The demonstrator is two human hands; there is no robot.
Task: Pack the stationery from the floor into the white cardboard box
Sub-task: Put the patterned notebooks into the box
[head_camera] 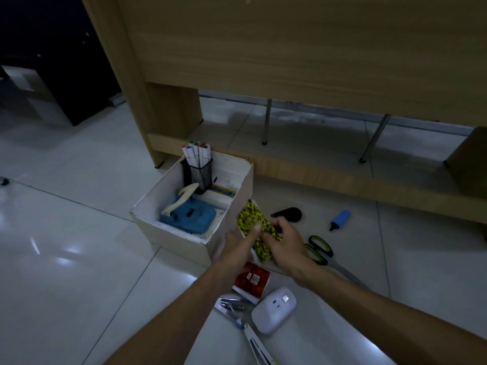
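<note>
Both my hands hold a yellow-and-black patterned pad (pixel 250 218) just right of the white cardboard box (pixel 171 233). My left hand (pixel 239 246) grips its near edge with the thumb on top; my right hand (pixel 286 239) holds its right side. The box holds a blue hole punch (pixel 191 217), a black mesh cup of markers (pixel 199 167) and some paper. On the floor lie a red patterned pad (pixel 253 281), a white oval device (pixel 274 309), metal compasses (pixel 237 309), green-handled scissors (pixel 320 250), a blue highlighter (pixel 340 219) and a black object (pixel 288 214).
A wooden desk (pixel 290 61) stands right behind the box, its low rail (pixel 342 180) running along the floor. Metal chair legs (pixel 267 122) show beneath it. Glossy white floor tiles (pixel 66 233) stretch to the left; a dark cabinet (pixel 66 75) stands far left.
</note>
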